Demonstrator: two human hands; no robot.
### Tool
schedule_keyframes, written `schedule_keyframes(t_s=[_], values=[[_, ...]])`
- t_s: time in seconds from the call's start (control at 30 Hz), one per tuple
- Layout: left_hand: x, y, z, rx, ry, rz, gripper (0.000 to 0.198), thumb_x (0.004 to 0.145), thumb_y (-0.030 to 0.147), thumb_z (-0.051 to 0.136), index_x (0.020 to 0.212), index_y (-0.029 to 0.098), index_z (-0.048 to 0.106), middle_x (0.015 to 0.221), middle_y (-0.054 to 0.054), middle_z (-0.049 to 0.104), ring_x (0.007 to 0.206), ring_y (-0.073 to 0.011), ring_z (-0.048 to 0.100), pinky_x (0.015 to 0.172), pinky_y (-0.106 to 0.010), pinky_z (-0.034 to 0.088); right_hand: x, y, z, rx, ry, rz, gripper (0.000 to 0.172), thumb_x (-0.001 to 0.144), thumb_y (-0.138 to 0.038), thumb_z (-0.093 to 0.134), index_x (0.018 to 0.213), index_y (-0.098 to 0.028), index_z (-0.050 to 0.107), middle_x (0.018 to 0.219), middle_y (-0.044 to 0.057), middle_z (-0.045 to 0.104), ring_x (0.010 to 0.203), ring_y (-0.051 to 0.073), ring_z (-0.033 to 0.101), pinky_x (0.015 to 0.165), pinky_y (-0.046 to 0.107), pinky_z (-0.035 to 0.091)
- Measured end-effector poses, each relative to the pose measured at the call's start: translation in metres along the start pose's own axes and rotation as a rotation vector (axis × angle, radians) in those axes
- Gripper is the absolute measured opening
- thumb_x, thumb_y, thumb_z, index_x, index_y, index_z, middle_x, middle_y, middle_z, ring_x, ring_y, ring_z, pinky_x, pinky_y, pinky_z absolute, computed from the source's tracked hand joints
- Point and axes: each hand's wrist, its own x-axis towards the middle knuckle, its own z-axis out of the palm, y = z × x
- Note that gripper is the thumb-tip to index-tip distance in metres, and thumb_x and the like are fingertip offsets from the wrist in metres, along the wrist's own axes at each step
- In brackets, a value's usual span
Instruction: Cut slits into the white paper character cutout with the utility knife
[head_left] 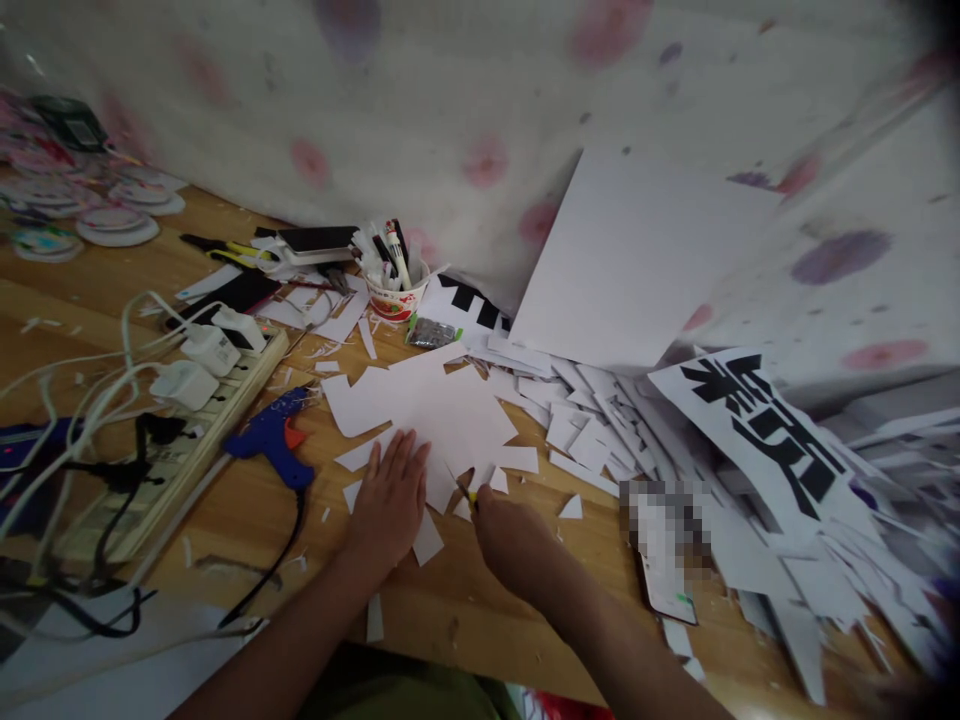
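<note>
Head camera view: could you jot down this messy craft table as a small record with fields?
Left hand: open, flat on the white paper sheet
Right hand: closed on a craft knife, tip at the sheet's edge
Left side: blue glue gun, power strip
Back: cup of pens
Right side: paper offcuts, sheet with black characters
Surface: wooden table

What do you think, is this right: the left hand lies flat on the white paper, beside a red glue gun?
Nearly. The head view shows the glue gun is blue, not red. The left hand does lie flat on the white paper beside it.
</note>
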Motion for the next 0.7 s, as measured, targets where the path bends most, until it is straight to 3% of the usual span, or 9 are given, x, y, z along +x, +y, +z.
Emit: schedule_keyframes(t_s=[0.27, 0.47, 0.7], values=[[-0.003, -0.002, -0.002, 0.015, 0.017, 0.04, 0.044, 0.088, 0.029, 0.036, 0.127, 0.011, 0.04, 0.134, -0.016, 0.045, 0.129, -0.0251, 0.031, 0.105, -0.05, 0.026, -0.002, 0.01, 0.004, 0.272, 0.139, 0.149, 0.021, 0.093, -0.025, 0.031, 0.1, -0.016, 0.048, 0.079, 0.007, 0.067, 0.071, 0.019, 0.065, 0.054, 0.025, 0.037], [-0.008, -0.011, -0.014, 0.015, -0.039, 0.099, 0.052, 0.087, 0.04, 0.038, 0.131, 0.012, 0.036, 0.138, -0.014, 0.039, 0.133, -0.0259, 0.023, 0.106, -0.051, 0.023, 0.017, 0.014, 0.011, 0.198, 0.235, 0.041, 0.017, 0.092, -0.028, 0.034, 0.097, -0.022, 0.049, 0.086, 0.003, 0.067, 0.075, 0.017, 0.064, 0.057, 0.024, 0.035], [-0.012, -0.014, -0.01, 0.038, -0.089, 0.097, 0.053, 0.087, 0.044, 0.038, 0.129, 0.013, 0.039, 0.139, -0.014, 0.037, 0.133, -0.0265, 0.023, 0.106, -0.048, 0.024, 0.028, 0.018, 0.013, 0.136, 0.264, -0.026, 0.017, 0.091, -0.029, 0.035, 0.093, -0.021, 0.05, 0.083, 0.002, 0.067, 0.073, 0.017, 0.064, 0.057, 0.025, 0.036]])
